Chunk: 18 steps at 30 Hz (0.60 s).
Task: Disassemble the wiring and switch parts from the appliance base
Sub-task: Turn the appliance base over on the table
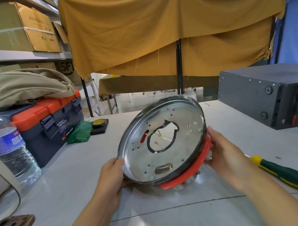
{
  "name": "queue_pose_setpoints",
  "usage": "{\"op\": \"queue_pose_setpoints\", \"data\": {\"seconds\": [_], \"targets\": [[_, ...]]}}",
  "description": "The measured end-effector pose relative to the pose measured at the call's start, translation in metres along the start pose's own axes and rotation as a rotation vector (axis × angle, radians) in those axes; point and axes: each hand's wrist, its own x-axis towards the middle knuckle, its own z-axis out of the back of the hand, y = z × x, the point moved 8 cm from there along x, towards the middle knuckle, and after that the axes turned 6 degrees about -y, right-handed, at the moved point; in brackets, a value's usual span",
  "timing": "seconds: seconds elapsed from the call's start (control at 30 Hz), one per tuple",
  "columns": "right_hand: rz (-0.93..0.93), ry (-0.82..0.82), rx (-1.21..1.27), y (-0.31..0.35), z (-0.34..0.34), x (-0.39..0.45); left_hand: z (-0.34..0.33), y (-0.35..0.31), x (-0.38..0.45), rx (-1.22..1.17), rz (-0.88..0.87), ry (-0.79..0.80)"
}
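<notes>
The appliance base point(162, 141), a round metal pan with a red rim point(193, 171) under its near edge, stood tilted on the white table point(177, 222), propped on its lower edge, near side down, its open face turned up and towards me. Being round, it had no long axis to speak of; the tilt ran from low at near-right to high at far side. Through the central cut-out point(163, 137) I could see thin wires point(159, 136), too fine to trace. A red slot point(144, 137) sat left of the cut-out, perhaps the switch part; I could not tell.

My left hand point(112, 174) gripped the left rim, fingers curled behind the metal, thumb on the near edge. My right hand point(222, 146) held the right side, fingers wrapped round the red rim, with white pieces point(189, 180) showing below it. Both hands sat equally close, one at each side.

I judged the wiring lay inward and behind from both sets of fingers, so the base would need turning over to reach it. The screwdriver point(281, 172) lay on the table just right of my right forearm, handle near, shaft running away to the left. A toolbox point(51, 125) and a water bottle point(6, 146) stood well off to the left.
</notes>
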Motion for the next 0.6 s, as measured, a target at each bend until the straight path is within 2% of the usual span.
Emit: {"op": "queue_pose_setpoints", "data": {"seconds": [0.13, 0.33, 0.47, 0.6], "targets": [[0.039, 0.083, 0.15, 0.014, -0.008, -0.001, -0.023, 0.01, -0.005, -0.064, 0.039, 0.167], [0.118, 0.009, 0.207, 0.036, -0.009, -0.003, -0.045, 0.014, -0.014, -0.102, 0.107, 0.411], [0.203, 0.072, 0.161, 0.062, -0.029, -0.01, -0.043, 0.013, -0.014, -0.191, 0.16, 0.398], [0.297, 0.107, -0.148, 0.083, -0.055, -0.018, -0.036, 0.006, -0.013, -0.161, 0.111, 0.343]]}}
